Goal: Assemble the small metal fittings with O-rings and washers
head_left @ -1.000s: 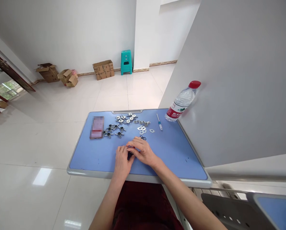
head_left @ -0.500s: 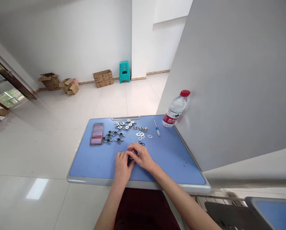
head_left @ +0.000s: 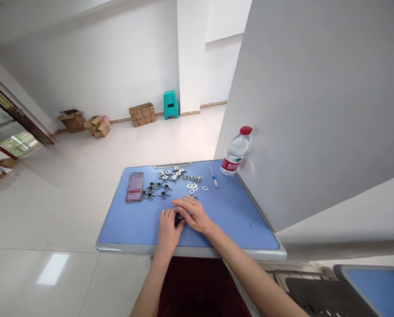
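My left hand [head_left: 169, 225] is closed around a small metal part [head_left: 180, 216] with a dark middle, low over the blue tabletop [head_left: 223, 220]. Most of that part is hidden by the fingers. My right hand [head_left: 194, 214] lies over it from the right, its fingers stretched out and its thumb at the part's top. Just beyond the right hand, black rings [head_left: 195, 197] are partly covered. Flat metal plates with holes [head_left: 192, 187] lie farther back, near small curved metal pieces [head_left: 193, 178]. Metal fittings with black centres [head_left: 157, 187] lie to the left.
More metal fittings [head_left: 172, 173] sit at the table's back. A screwdriver [head_left: 214, 177] lies right of them, and a red-capped water bottle [head_left: 236, 152] stands by the grey panel [head_left: 316, 110]. A blurred flat rectangle [head_left: 135, 187] is at left. Cardboard boxes [head_left: 142, 115] and teal stools [head_left: 171, 105] line the wall.
My right fingers have straightened from a pinch at the part and now reach out over it. My left hand keeps its hold. The whole view has shifted slightly.
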A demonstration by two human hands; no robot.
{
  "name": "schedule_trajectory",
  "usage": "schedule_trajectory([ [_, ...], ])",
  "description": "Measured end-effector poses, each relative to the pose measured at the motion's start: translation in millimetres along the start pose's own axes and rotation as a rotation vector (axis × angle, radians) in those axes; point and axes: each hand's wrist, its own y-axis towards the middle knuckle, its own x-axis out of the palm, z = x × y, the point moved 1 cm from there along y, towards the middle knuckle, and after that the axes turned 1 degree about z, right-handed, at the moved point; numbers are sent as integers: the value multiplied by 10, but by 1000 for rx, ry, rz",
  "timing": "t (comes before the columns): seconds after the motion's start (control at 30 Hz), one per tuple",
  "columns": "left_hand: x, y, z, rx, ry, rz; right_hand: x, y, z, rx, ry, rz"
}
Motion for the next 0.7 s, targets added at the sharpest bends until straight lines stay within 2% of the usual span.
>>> schedule_trajectory([
  [0.37,10,-6,-3,-4,33,7,40,1,18,74,86,40],
  [0.57,-15,6,16,-25,3,26,-80,-63,62,247,124,170],
  [0.7,-22,5,18,-32,1,19,-147,-53,58,207,53,166],
])
